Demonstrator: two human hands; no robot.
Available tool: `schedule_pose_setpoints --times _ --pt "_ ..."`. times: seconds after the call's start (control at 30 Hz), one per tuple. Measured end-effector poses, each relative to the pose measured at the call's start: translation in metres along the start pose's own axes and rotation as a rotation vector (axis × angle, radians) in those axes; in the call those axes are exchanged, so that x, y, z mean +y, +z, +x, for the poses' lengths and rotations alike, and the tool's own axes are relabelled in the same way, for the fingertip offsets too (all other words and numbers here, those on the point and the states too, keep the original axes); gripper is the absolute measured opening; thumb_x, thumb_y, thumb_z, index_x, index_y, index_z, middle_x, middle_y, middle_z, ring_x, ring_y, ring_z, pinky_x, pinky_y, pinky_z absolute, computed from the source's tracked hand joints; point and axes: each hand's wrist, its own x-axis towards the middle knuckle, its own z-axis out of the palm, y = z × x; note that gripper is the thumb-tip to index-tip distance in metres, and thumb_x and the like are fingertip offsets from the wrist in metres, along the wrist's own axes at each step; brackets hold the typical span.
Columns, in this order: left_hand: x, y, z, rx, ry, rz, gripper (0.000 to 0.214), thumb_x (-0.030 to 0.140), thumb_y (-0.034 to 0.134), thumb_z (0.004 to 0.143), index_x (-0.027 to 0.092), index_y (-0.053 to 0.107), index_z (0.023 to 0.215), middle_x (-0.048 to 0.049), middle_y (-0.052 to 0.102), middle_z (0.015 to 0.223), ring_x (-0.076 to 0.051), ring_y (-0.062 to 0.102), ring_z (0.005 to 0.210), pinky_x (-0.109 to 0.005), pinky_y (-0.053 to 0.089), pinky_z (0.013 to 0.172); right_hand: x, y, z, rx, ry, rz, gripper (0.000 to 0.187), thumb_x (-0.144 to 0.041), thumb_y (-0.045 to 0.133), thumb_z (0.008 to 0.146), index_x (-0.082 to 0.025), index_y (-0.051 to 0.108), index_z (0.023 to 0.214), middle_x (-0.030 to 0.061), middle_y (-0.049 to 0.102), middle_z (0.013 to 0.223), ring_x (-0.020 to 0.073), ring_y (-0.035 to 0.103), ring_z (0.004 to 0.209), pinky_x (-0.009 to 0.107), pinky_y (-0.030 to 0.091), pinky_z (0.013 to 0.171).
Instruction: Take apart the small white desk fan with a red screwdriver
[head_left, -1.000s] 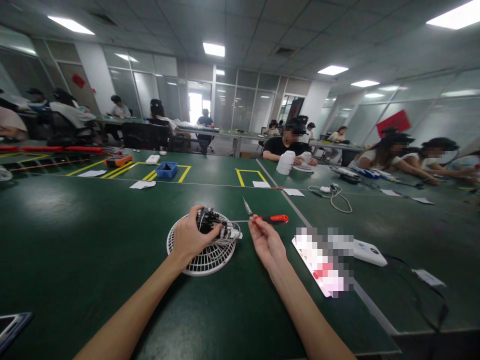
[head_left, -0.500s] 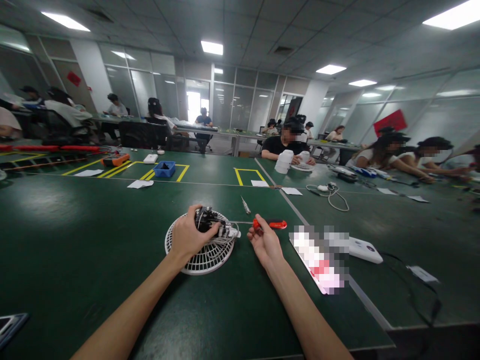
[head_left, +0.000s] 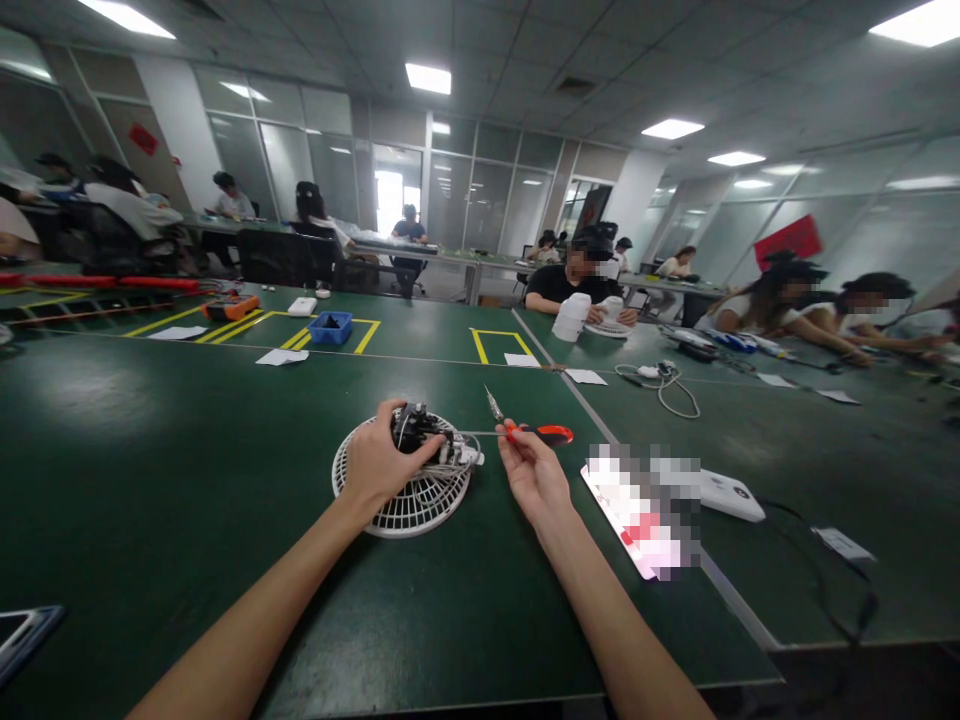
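My left hand (head_left: 382, 458) is closed around a black fan motor (head_left: 411, 430) with grey wires and white parts at its right side. Under it lies a round white fan grille (head_left: 420, 515), flat on the green table. In the fingers of my right hand (head_left: 535, 468) is a screwdriver (head_left: 551, 435) with a red and black handle. Its shaft points left and reaches the motor; the exact spot its tip touches is hidden. Just beyond my right fingers, a small clear-handled screwdriver (head_left: 493, 405) lies on the table.
To the right lie a lit phone (head_left: 637, 540), partly blurred, and a white device (head_left: 731, 495) with a black cable. Farther back are a blue bin (head_left: 330, 328), paper slips (head_left: 282, 356) and a coiled grey cable (head_left: 675, 390). A co-worker (head_left: 574, 285) sits across the table.
My right hand has shifted slightly, and the screwdriver's shaft now sits a little higher against the motor. My left hand keeps its hold; the view has tilted slightly.
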Motion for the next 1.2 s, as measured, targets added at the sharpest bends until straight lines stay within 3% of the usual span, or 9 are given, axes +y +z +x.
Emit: schedule_pose_setpoints --times 0.27,0.5,0.73,0.93,1.2 --pt "-0.001 0.0 0.0 -0.001 0.005 -0.01 0.068 0.07 0.071 0.077 0.023 0.058 0.124 -0.0093 0.072 0.091 -0.03 0.071 0.083 -0.045 0.057 0.078 0.006 -0.003 0.0 -0.022 -0.06 -0.078 0.034 -0.013 0.094 0.059 -0.017 0.068 0.078 -0.0004 0.073 0.069 0.0141 0.071 0.062 0.022 0.061 0.06" --pt "0.0 0.0 0.0 0.0 0.007 -0.012 0.068 0.071 0.07 0.077 0.023 0.058 0.124 -0.009 0.073 0.092 -0.03 0.071 0.083 -0.044 0.057 0.078 0.011 -0.007 0.006 -0.04 -0.062 -0.059 0.037 -0.004 0.093 0.053 -0.016 0.066 0.075 0.0003 0.074 0.071 0.0131 0.071 0.067 0.022 0.062 0.07" --pt "0.001 0.0 0.0 0.003 0.007 0.004 0.067 0.069 0.07 0.077 0.022 0.058 0.124 -0.0088 0.073 0.09 -0.031 0.072 0.084 -0.043 0.057 0.078 0.021 -0.008 0.009 -0.014 -0.088 -0.075 0.038 -0.003 0.092 0.052 -0.016 0.064 0.074 -0.001 0.073 0.07 0.0122 0.071 0.067 0.02 0.062 0.068" --pt "-0.001 0.001 0.0 0.011 0.019 0.012 0.067 0.07 0.07 0.077 0.023 0.058 0.123 -0.0079 0.072 0.089 -0.03 0.072 0.082 -0.042 0.056 0.076 0.021 -0.007 0.007 -0.009 -0.142 -0.065 0.053 -0.005 0.094 0.049 -0.021 0.059 0.086 -0.0043 0.073 0.073 0.0141 0.073 0.069 0.022 0.063 0.069" --pt "-0.001 0.001 0.0 -0.004 0.012 -0.015 0.068 0.071 0.069 0.077 0.023 0.058 0.124 -0.0085 0.072 0.089 -0.03 0.071 0.081 -0.043 0.056 0.077 0.015 0.0 -0.003 -0.02 -0.189 0.012 0.09 0.003 0.09 0.043 -0.03 0.042 0.112 -0.0072 0.076 0.088 0.0159 0.077 0.074 0.027 0.066 0.071"
